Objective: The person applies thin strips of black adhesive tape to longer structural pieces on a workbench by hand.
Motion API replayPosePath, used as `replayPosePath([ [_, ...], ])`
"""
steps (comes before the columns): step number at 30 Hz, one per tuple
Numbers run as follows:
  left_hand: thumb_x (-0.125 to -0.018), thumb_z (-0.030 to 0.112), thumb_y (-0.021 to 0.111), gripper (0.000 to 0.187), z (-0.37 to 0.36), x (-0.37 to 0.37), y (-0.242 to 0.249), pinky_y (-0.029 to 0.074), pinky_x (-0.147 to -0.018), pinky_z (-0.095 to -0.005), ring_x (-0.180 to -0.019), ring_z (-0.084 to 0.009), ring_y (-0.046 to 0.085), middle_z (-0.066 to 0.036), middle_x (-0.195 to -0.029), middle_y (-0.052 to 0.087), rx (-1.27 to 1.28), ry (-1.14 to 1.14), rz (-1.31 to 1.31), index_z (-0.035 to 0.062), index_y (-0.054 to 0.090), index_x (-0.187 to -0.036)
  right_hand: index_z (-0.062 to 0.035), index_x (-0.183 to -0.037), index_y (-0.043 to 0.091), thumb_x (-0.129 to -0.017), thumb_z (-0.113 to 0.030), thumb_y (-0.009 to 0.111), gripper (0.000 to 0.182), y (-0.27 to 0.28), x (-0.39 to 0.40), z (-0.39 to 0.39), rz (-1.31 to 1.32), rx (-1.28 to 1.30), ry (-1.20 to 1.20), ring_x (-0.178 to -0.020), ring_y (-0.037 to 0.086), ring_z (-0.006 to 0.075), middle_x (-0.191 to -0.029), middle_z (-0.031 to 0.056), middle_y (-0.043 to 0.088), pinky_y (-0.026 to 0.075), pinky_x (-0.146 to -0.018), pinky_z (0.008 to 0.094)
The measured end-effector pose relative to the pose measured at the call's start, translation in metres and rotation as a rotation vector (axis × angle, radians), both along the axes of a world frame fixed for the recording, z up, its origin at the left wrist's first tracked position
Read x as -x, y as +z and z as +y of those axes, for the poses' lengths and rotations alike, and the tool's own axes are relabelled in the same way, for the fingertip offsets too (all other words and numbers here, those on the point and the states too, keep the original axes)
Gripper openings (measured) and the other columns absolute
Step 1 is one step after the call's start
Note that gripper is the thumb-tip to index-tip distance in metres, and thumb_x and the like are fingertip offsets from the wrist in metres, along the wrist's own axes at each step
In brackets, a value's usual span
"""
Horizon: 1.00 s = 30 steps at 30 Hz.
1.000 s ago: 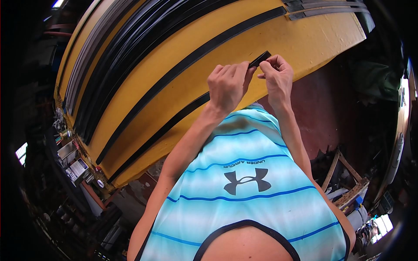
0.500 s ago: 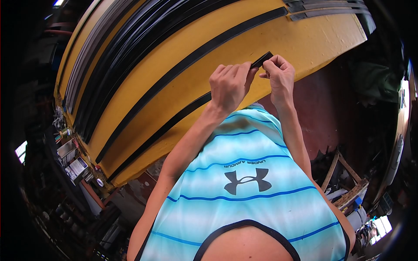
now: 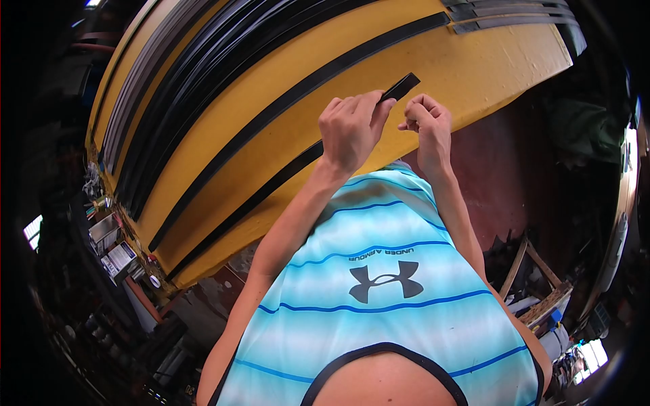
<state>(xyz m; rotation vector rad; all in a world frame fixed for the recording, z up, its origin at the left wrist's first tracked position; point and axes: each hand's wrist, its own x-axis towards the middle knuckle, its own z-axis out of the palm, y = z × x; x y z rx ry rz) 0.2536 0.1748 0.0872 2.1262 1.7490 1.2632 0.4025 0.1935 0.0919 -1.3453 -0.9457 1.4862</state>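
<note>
My left hand (image 3: 349, 132) is closed around a long black strip (image 3: 284, 172) near its right end. That flat end (image 3: 402, 86) sticks out past my thumb, tilted up above the yellow surface. The rest of the strip runs down to the left across the yellow table (image 3: 487, 74). Just right of the strip's end, and apart from it, my right hand (image 3: 428, 125) has its fingers curled and pinched together. Whether anything is between those fingertips is hidden. A second black strip (image 3: 291, 97) lies on the table beyond my hands.
A bundle of black strips (image 3: 196, 88) and some grey strips (image 3: 139, 81) lie toward the far side. More grey strips (image 3: 511, 15) lie at the upper right. Small boxes (image 3: 120, 259) stand by the left end. A wooden frame (image 3: 542, 284) is low on the right.
My right hand has drawn away from the strip's end, slightly down. My left hand has shifted a little left, still gripping the strip, and more of its end now shows.
</note>
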Motion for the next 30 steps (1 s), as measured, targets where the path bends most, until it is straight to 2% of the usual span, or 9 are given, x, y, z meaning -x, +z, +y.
replayPosePath([
  [6,-0.086,0.016,0.078,0.017,0.001,0.001,0.002,0.046,-0.058,-0.0321,-0.06,-0.023,0.065,-0.011,-0.077,0.073,0.042,-0.005,-0.084,0.0012,0.073,-0.092,-0.0052,-0.071,0.054,-0.089,-0.014,0.048,0.021,-0.014,-0.013,-0.002,0.067,-0.045,0.028,-0.062,0.045,0.0077,-0.066,-0.0004,0.047,0.047,-0.062,0.0262],
  [9,-0.086,0.016,0.078,0.017,0.001,0.003,0.004,0.047,-0.059,-0.0326,-0.062,-0.024,0.064,-0.012,-0.079,0.073,0.081,-0.004,-0.133,0.0015,0.073,-0.093,-0.0042,-0.076,0.058,-0.093,-0.014,0.051,0.021,-0.015,-0.014,-0.002,0.023,-0.118,0.03,-0.065,0.047,0.0068,-0.069,0.0001,0.051,0.045,-0.062,0.0245],
  [11,-0.086,0.016,0.077,0.017,0.001,0.002,0.005,0.048,-0.06,-0.0329,-0.063,-0.0245,0.064,-0.012,-0.08,0.073,0.102,-0.001,-0.156,0.0019,0.074,-0.094,-0.0033,-0.084,0.065,-0.096,-0.014,0.06,0.017,-0.007,-0.011,0.0,-0.147,-0.196,-0.042,-0.068,0.05,0.0064,-0.074,0.0007,0.058,0.046,-0.063,0.0225],
  [12,-0.086,0.016,0.077,0.016,0.001,0.003,0.005,0.049,-0.061,-0.033,-0.064,-0.0243,0.064,-0.012,-0.081,0.073,0.118,0.0,-0.176,0.0023,0.074,-0.094,-0.0033,-0.084,0.065,-0.096,-0.014,0.06,0.017,-0.001,-0.009,0.001,-0.148,-0.197,-0.043,-0.068,0.05,0.0064,-0.074,0.0007,0.058,0.046,-0.063,0.0225],
  [14,-0.087,0.016,0.077,0.016,0.001,0.004,0.006,0.049,-0.061,-0.0332,-0.065,-0.0241,0.064,-0.011,-0.081,0.073,0.134,-0.002,-0.196,0.0026,0.074,-0.095,-0.0037,-0.093,0.07,-0.092,-0.014,0.072,0.01,0.009,-0.006,0.003,-0.168,-0.296,-0.135,-0.072,0.055,0.0065,-0.081,0.0006,0.065,0.046,-0.066,0.0208],
  [17,-0.089,0.015,0.074,0.017,0.001,0.004,0.006,0.05,-0.064,-0.0297,-0.067,-0.0189,0.066,-0.011,-0.081,0.073,0.187,-0.027,-0.245,0.0,0.073,-0.097,-0.0048,-0.099,0.072,-0.09,-0.013,0.074,0.012,0.011,-0.01,0.006,-0.108,-0.314,-0.105,-0.074,0.058,0.007,-0.087,0.0005,0.069,0.048,-0.069,0.0211],
  [19,-0.089,0.012,0.073,0.014,0.001,0.001,0.005,0.051,-0.063,-0.0289,-0.068,-0.0192,0.07,-0.012,-0.078,0.073,0.34,-0.008,-0.553,-0.0008,0.072,-0.094,-0.0051,-0.1,0.073,-0.09,-0.012,0.074,0.011,0.013,-0.013,0.006,-0.131,-0.334,-0.071,-0.075,0.06,0.007,-0.09,0.001,0.071,0.048,-0.07,0.021],
  [22,-0.091,0.01,0.071,0.015,0.002,0.002,0.009,0.053,-0.063,-0.0267,-0.071,-0.0163,0.07,-0.012,-0.079,0.073,0.37,-0.036,-0.653,-0.0031,0.071,-0.097,-0.0054,-0.101,0.074,-0.09,-0.009,0.073,0.011,0.014,-0.013,0.007,-0.216,-0.411,-0.033,-0.076,0.061,0.0072,-0.095,0.0024,0.073,0.049,-0.071,0.0212],
  [30,-0.094,0.014,0.069,0.019,0.002,0.005,0.011,0.054,-0.067,-0.0238,-0.076,-0.0144,0.07,-0.01,-0.085,0.073,0.45,-0.043,-0.713,-0.0031,0.07,-0.103,-0.0058,-0.099,0.075,-0.086,-0.002,0.074,0.013,0.012,-0.01,0.012,-0.474,-0.721,-0.089,-0.07,0.064,0.0103,-0.094,0.0042,0.073,0.052,-0.065,0.0231],
])
